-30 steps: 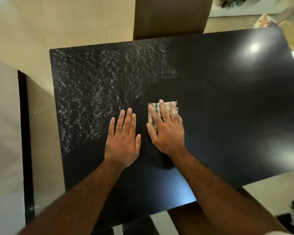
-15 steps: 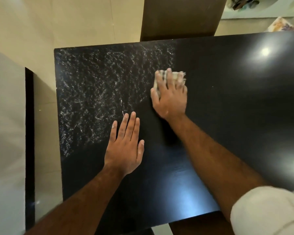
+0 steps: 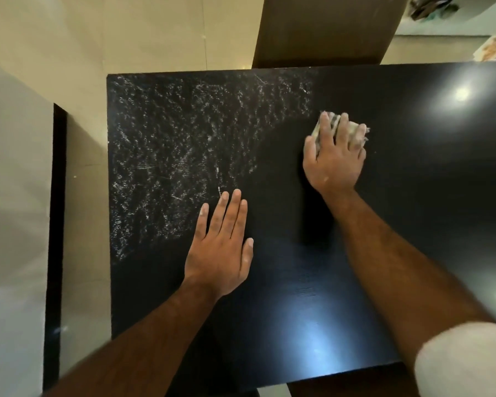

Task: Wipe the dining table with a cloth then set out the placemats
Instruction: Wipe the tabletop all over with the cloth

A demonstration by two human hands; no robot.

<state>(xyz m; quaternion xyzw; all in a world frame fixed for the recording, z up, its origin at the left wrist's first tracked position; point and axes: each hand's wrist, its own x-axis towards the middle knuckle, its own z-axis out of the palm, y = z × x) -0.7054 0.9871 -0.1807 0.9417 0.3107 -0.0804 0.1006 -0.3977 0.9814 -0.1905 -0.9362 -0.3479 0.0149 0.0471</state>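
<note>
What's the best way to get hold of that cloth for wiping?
From above, palm down: the cloth is folded small and lies flat on the table, so spread fingers pressing its top, as the right hand does, should hold it. To lift, pinch its exposed right edge.

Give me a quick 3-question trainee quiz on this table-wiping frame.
1. True or false: the left hand presses the cloth.
2. Where on the table is the white residue? A) left part B) right part C) near edge only
3. How many placemats are on the table?
Key: 1 false: the right hand presses it, and the left lies flat on the table. 2 A. 3 zero.
</note>
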